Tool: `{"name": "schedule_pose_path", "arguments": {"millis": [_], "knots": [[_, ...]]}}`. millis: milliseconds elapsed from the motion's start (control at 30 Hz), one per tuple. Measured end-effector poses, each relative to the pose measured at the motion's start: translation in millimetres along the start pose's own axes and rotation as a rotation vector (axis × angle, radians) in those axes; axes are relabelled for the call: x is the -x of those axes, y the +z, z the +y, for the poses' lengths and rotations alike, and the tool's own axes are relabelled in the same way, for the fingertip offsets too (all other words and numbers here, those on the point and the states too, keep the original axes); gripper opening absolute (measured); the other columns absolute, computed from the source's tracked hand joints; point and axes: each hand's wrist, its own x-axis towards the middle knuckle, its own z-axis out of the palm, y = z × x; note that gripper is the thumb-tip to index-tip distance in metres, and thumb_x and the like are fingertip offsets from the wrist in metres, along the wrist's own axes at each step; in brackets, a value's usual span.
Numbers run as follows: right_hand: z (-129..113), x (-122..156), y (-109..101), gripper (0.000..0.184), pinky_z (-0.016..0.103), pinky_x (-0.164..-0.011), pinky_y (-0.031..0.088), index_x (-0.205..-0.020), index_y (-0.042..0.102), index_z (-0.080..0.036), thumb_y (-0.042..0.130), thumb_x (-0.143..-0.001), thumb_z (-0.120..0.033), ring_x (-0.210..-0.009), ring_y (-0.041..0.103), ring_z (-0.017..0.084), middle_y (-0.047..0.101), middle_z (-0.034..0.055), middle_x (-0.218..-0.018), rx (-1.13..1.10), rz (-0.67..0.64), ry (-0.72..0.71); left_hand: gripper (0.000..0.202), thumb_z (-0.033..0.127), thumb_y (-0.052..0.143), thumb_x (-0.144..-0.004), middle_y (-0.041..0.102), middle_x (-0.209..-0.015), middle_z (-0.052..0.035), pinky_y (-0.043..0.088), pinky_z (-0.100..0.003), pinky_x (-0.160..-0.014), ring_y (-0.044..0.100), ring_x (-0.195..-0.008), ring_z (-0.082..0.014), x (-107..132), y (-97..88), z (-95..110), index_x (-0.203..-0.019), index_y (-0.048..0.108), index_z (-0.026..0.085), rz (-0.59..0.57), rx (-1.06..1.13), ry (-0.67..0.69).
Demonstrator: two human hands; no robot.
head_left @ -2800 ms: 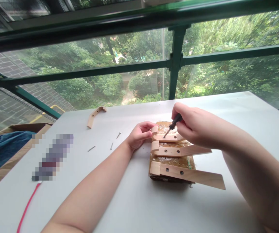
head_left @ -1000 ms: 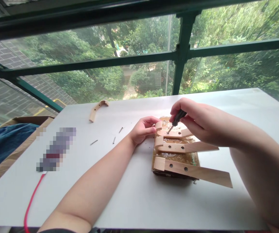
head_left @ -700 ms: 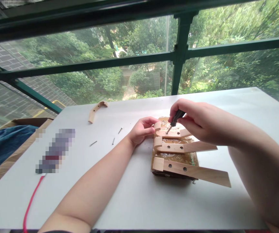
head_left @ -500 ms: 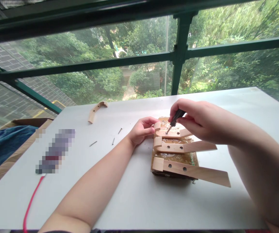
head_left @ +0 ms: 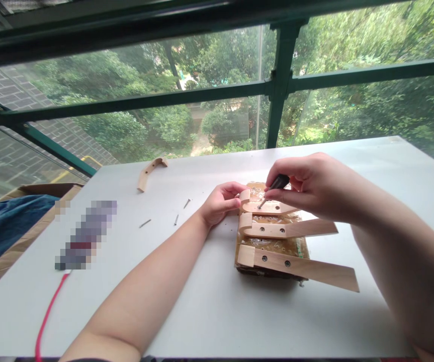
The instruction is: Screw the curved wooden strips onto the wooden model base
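In my right hand is a screwdriver with a black handle, tilted, its tip on a screw in the farthest wooden hook. That hook's second hole has no screw showing. My left hand grips the curled end of the same hook between thumb and fingers. Two more wooden hooks, a middle one and a near one, lie across a block wrapped in brown tape, each with two screws in it. My right hand hides part of the farthest hook's straight end.
A loose wooden hook lies at the table's far left. Three loose screws are scattered left of my left hand. A blurred-out object with a red cord rests on the white table. Beyond the left edge stands a cardboard box holding blue cloth.
My right hand has turned and shifted its fingers on the screwdriver handle, which leans over further to the right. The left hand and the hooks stay put.
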Motion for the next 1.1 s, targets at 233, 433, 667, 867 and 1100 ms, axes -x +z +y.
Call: {"name": "schedule_pose_path", "arguments": {"millis": [233,433,667,867,1100], "knots": [[6.2,-3.7,4.6,0.021,0.028,-0.054,0.031,-0.076,0.063,-0.021,0.066,-0.087,-0.038,-0.055,0.043,0.011,0.055,-0.003,-0.061,-0.065,0.084,0.116,0.044,0.039,0.09,-0.064,0.07,-0.092,-0.0068,0.052,-0.031,-0.081,0.066,-0.086,-0.0194,0.3,1.6,1.9,-0.098,0.075,0.016,0.022,-0.003,0.0],[9.5,-2.8,8.7,0.021,0.028,-0.053,0.033,-0.076,0.06,-0.022,0.063,-0.089,-0.038,-0.054,0.044,0.012,0.058,-0.0026,-0.062,-0.096,0.08,0.155,0.045,0.04,0.089,-0.064,0.071,-0.093,-0.0072,0.051,-0.032,-0.081,0.066,-0.085,-0.019,0.5,2.4,3.2,-0.099,0.075,0.015,0.02,-0.013,0.0],[7.6,-3.4,17.7,0.012,0.028,-0.057,0.035,-0.086,0.06,-0.022,0.057,-0.092,-0.031,-0.059,0.05,0.013,0.062,-0.0012,-0.069,-0.129,0.069,0.103,0.044,0.039,0.089,-0.065,0.071,-0.094,-0.0076,0.051,-0.03,-0.08,0.065,-0.085,-0.0184,0.7,4.0,4.8,-0.1,0.075,0.015,0.007,-0.012,0.006],[3.2,-1.4,19.4,0.009,0.028,-0.061,0.037,-0.092,0.056,-0.022,0.05,-0.095,-0.028,-0.068,0.056,0.015,0.066,0.001,-0.078,-0.168,0.057,0.061,0.044,0.04,0.088,-0.066,0.072,-0.094,-0.008,0.051,-0.03,-0.078,0.066,-0.083,-0.0184,1.2,4.3,4.7,-0.1,0.075,0.015,0.009,-0.01,0.007],[3.2,3.8,11.7,0.018,0.029,-0.066,0.042,-0.1,0.053,-0.022,0.046,-0.087,-0.012,-0.075,0.058,0.017,0.067,0.003,-0.089,-0.132,-0.005,0.063,0.044,0.041,0.088,-0.066,0.072,-0.095,-0.009,0.052,-0.032,-0.081,0.067,-0.088,-0.0215,2.1,7.3,5.4,-0.099,0.075,0.015,0.022,-0.023,-0.009]]}}
